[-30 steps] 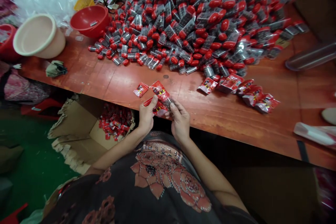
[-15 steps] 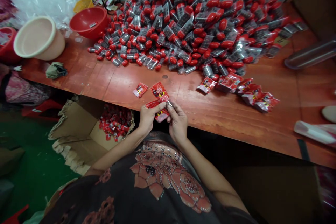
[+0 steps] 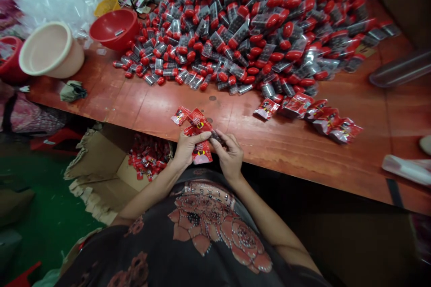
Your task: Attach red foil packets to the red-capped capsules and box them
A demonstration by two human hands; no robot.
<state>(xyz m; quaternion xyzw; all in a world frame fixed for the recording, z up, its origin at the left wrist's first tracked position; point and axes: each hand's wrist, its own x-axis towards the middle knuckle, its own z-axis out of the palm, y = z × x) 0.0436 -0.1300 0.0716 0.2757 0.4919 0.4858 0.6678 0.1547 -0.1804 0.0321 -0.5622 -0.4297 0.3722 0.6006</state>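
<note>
At the table's front edge, my left hand [image 3: 185, 151] is closed on a red printed wrapper [image 3: 202, 155], its thumb pressed across it. Parts of the wrapper stick out above and below the thumb; whether it is one piece or more I cannot tell. My right hand [image 3: 231, 158] pinches a small clear tube with dark contents [image 3: 218, 138] against the wrapper's right side. The fingers partly cover the tube. Just beyond my left hand lies a small red printed packet [image 3: 180, 115], partly overlapped by the wrapper.
A big heap of red-capped clear tubes [image 3: 232, 40] covers the table's back. Several red packets [image 3: 323, 116] lie in a row at right. A red bowl [image 3: 112, 27] and a cream tub [image 3: 50, 49] stand at left. Below, a cardboard box [image 3: 97, 157] holds many red packets.
The wrapper in my left hand has turned and shifted slightly left, its upper part now over the loose packet. More of the dark tube shows between my right fingers.
</note>
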